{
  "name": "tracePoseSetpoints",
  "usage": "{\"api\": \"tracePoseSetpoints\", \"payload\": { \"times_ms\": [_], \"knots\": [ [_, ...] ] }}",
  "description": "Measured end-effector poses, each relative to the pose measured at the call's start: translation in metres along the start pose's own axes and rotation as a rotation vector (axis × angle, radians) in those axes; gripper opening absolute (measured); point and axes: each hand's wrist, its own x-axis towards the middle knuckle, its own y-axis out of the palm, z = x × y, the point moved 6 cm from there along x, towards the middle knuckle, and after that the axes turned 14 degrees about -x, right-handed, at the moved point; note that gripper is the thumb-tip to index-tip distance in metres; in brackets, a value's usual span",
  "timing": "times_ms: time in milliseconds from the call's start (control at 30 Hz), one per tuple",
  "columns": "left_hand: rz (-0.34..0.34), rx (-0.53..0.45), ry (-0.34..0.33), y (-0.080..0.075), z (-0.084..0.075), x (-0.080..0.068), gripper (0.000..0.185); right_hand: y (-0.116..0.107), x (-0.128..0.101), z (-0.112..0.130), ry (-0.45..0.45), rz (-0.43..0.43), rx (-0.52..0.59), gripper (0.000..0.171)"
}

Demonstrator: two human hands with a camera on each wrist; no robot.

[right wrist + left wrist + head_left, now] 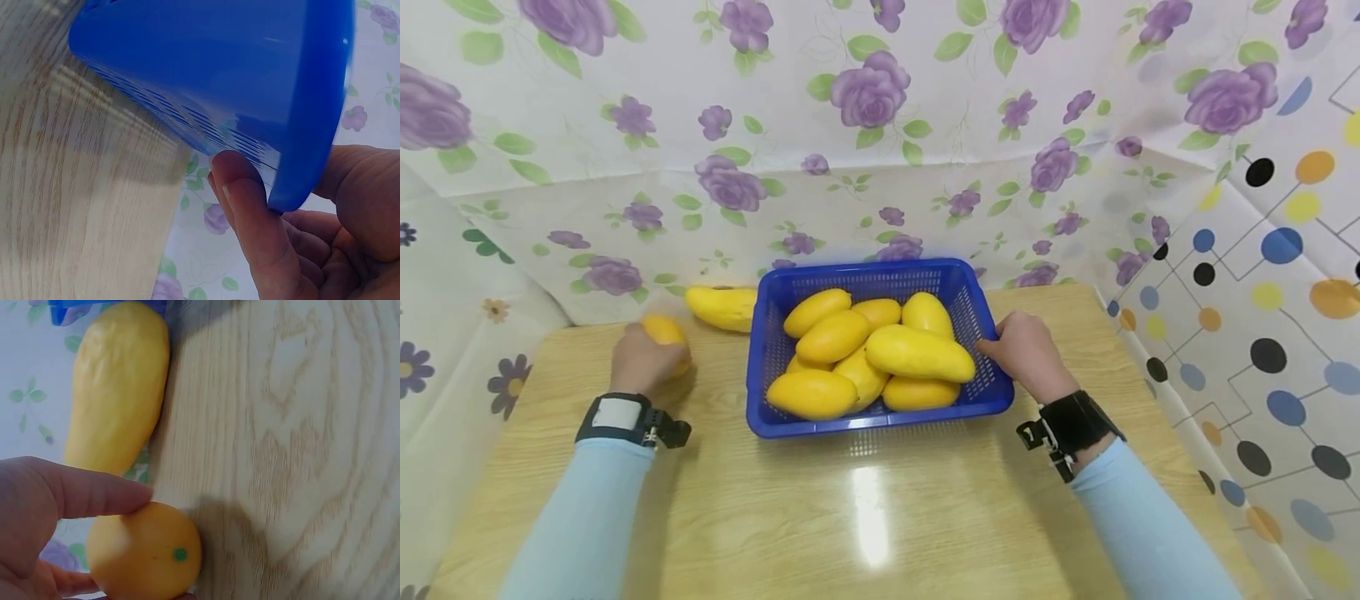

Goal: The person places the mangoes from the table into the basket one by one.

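My left hand [643, 360] grips a yellow-orange mango [664, 331] at the table's left back. In the left wrist view the thumb lies along the mango [147, 553], whose green stem dot faces the camera. Just beyond it lies a long yellow papaya [722, 307], its right end against the blue basket [880, 424]. My right hand [1026, 352] holds the basket's right rim, thumb on one side and fingers on the other, as the right wrist view shows. Several mangoes [812, 394] fill the basket, with another long papaya [917, 353] lying on top of them.
A wooden table [760, 517] carries everything. Behind it hangs a flowered cloth [805, 200], and a dotted cloth [1247, 333] closes off the right side. Another flowered cloth [452, 292] stands along the left edge.
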Motion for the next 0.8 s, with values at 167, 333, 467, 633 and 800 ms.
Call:
{"api": "tracePoseSetpoints", "payload": {
  "times_ms": [167,333,467,633,800],
  "knots": [
    [-0.026,-0.015,0.027,-0.014,-0.002,-0.011,0.091,-0.001,-0.001,0.001,-0.012,-0.004,0.016,0.049],
    [-0.127,-0.021,0.171,-0.027,-0.030,-0.023,0.094,-0.002,-0.001,0.000,-0.020,-0.015,0.007,0.049],
    [-0.167,-0.070,0.368,-0.022,-0.074,-0.041,0.095,-0.003,-0.001,-0.001,-0.018,-0.013,0.003,0.049],
    [-0.092,-0.118,0.568,0.003,-0.130,-0.077,0.098,-0.003,-0.001,0.000,-0.018,-0.008,0.000,0.049],
    [0.013,-0.079,0.686,0.038,-0.165,-0.100,0.097,-0.002,0.000,0.001,-0.018,-0.009,-0.001,0.049]
  ]
}}
